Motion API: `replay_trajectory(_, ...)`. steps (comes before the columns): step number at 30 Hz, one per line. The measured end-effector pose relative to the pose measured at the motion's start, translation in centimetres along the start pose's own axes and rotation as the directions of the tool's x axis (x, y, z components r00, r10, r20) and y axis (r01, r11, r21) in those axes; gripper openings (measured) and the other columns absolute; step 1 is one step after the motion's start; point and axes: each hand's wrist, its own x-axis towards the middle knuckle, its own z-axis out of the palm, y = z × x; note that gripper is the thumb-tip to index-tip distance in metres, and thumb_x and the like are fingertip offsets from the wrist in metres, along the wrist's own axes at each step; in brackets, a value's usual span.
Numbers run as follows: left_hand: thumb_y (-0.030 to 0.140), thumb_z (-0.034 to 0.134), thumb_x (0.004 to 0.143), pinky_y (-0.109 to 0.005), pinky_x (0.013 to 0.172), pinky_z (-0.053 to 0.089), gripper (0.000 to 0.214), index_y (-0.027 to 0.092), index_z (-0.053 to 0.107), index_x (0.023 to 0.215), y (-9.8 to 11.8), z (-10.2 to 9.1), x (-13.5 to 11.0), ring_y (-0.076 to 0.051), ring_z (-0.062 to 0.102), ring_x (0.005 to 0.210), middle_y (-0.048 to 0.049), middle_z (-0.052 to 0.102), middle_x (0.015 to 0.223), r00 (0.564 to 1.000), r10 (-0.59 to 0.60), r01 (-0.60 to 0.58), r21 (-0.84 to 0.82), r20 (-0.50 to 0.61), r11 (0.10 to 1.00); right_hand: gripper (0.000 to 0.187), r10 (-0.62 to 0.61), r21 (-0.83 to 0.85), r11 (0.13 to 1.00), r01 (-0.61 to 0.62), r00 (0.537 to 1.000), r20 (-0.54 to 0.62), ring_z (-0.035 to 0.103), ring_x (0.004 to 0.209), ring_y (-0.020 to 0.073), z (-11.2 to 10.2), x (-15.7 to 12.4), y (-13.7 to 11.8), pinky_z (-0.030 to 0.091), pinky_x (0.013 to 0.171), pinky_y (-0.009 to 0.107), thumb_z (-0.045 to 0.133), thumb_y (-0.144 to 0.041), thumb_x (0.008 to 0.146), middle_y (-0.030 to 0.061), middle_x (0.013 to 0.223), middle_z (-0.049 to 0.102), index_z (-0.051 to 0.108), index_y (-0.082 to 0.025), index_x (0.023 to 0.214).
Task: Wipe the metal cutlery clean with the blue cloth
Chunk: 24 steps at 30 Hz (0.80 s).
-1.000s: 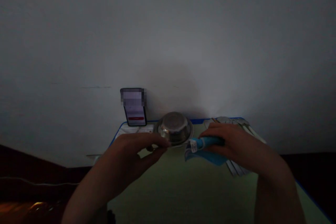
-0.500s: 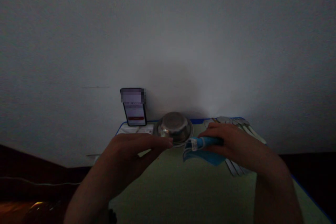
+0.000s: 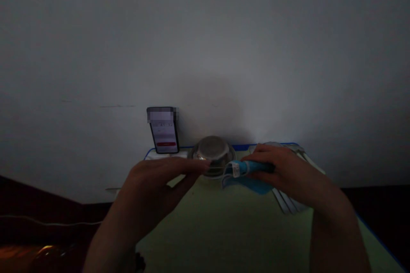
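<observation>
A blue disposable face mask (image 3: 251, 184) hangs partly rolled or folded above the table. My right hand (image 3: 282, 168) is closed around its upper right part, with the fingertips over the rolled edge. A dark patch shows under those fingers, too dim to make out. My left hand (image 3: 166, 179) pinches thumb and fingers together left of the mask. From its fingertips a thin pale ear loop (image 3: 218, 167) runs across to the mask's left end. Just behind both hands, an upside-down metal bowl (image 3: 213, 149) sits against the wall side.
A phone (image 3: 165, 134) leans upright on the wall at the table's back left, beside a white item (image 3: 153, 155). Several fanned pale strips (image 3: 286, 202) lie partly under my right hand. The green table (image 3: 224, 230) has a blue edge. A cable (image 3: 48, 223) runs at far left.
My left hand has risen slightly, and the ear loop now shows stretched between its fingertips and the mask. My right hand and the mask have shifted up a little.
</observation>
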Motion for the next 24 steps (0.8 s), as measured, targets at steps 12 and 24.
replay_trajectory(12,0.045,0.055,0.082,-0.025,0.053,0.053,0.036,0.023,0.059,0.111,-1.2,0.4,0.6,-0.014,0.065,0.052,-0.0014,0.072,0.083,0.914,-0.404,0.405,0.106,-0.030,0.908,0.034,0.080,0.179,0.981,-0.076,0.997,-0.015,0.054,0.063,0.0125,0.7,0.9,1.0,0.038,0.059,0.025,0.042,-0.047,0.086,0.0002,0.070,0.061,0.060,-0.019,0.077)
replay_trajectory(24,0.043,0.047,0.087,-0.026,0.060,0.049,0.026,0.026,0.066,0.091,-0.5,0.4,0.4,-0.018,0.067,0.068,0.0013,0.073,0.084,0.895,-0.316,0.317,0.050,0.315,0.947,0.025,0.448,0.985,-0.135,0.110,0.893,-0.038,0.058,0.058,0.0124,5.1,4.9,-1.9,0.049,0.055,0.024,0.050,-0.033,0.084,0.0000,0.073,0.067,0.059,-0.017,0.100)
